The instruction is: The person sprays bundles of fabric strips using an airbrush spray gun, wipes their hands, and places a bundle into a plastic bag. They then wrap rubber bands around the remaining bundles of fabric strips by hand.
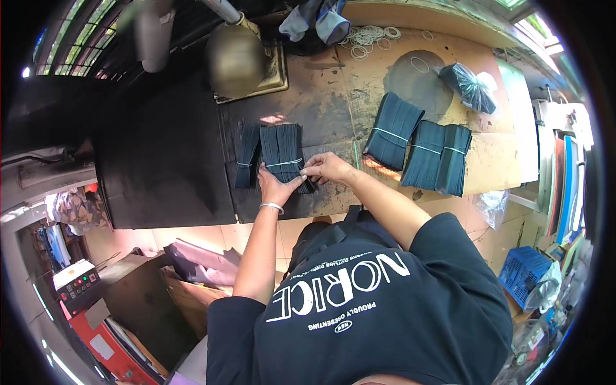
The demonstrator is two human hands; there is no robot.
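Note:
A bundle of dark, flat strips [280, 144] lies on the worktable with a pale rubber band [282, 163] around it. My left hand [276, 187] grips the near end of this bundle, its thumb reaching across toward the right. At the bundle's right edge, close to the end of the band, my right hand [326, 169] is closed in a pinch. What sits between those fingertips is too small to make out. Just left of the gripped bundle is a narrower banded bundle [246, 157].
More banded bundles [393, 131] lie to the right, including a wide pair [427, 154]. Loose rubber bands [364, 40] are heaped at the back, near a plastic-wrapped package [471, 88]. A metal stand [253, 83] rises at the back left. A blue crate [523, 273] stands on the right.

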